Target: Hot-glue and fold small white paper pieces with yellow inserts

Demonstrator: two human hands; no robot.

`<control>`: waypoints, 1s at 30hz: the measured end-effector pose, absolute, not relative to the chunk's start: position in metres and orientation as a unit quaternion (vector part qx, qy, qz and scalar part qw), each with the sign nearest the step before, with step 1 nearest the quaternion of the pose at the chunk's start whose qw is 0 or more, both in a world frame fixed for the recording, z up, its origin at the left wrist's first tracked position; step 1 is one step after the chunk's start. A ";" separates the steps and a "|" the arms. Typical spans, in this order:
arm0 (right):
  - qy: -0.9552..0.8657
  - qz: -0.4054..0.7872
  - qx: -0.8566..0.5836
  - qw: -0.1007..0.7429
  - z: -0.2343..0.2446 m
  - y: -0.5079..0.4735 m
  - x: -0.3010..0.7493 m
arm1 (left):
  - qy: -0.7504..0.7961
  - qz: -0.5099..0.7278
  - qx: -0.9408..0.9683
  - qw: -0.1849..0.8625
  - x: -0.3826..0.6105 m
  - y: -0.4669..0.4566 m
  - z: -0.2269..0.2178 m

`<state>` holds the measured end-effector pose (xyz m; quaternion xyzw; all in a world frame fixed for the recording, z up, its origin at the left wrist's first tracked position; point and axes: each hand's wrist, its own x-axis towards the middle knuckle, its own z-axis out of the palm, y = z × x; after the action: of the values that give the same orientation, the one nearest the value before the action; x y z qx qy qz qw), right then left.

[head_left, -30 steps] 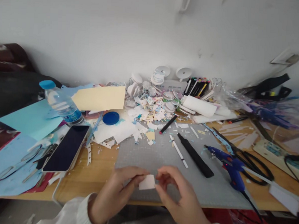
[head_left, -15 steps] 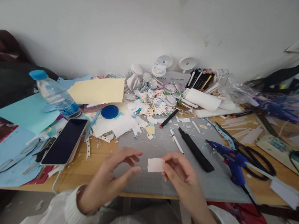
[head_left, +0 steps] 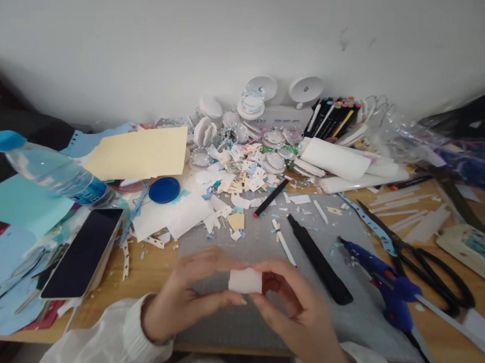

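Observation:
Over the front of the grey cutting mat (head_left: 227, 321), a small white piece of paper (head_left: 245, 281) is held between both hands. My left hand (head_left: 196, 287) pinches it from the left, thumb below and fingers above. From the right, my right hand (head_left: 295, 298) grips its edge the same way, its thumb at the lower corner. The paper looks slightly curved. Beyond the hands lie a white pen (head_left: 285, 243), a long black tool (head_left: 320, 258) and a black marker with a red end (head_left: 271, 197).
Right of the mat lie a blue glue gun (head_left: 383, 281) and black scissors (head_left: 436, 273). A phone (head_left: 84, 252) and a water bottle (head_left: 59, 174) are at left. Paper scraps (head_left: 247, 171) pile up at the back, beside a blue lid (head_left: 164, 190) and markers (head_left: 333, 118).
My left hand has moved right from open and apart to grip the paper's left side. The paper now appears curved in both hands. The view has shifted and come closer.

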<state>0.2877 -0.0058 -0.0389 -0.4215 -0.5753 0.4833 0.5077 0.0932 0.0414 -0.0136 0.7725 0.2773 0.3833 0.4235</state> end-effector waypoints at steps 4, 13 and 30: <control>-0.590 0.461 -0.438 0.498 -0.036 0.001 0.299 | 0.280 0.352 0.797 0.403 0.093 0.053 -0.011; -0.636 0.439 -0.498 0.394 -0.080 -0.008 0.305 | 0.508 0.143 0.849 0.037 0.038 0.108 -0.061; -0.635 0.484 -0.504 0.330 -0.101 -0.019 0.304 | 0.484 0.129 0.866 0.000 0.040 0.111 -0.051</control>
<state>0.3042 -0.0186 -0.1011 -0.5043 -0.6347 0.4837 0.3301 0.0396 0.1110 -0.0505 0.8656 0.4839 0.1289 0.0004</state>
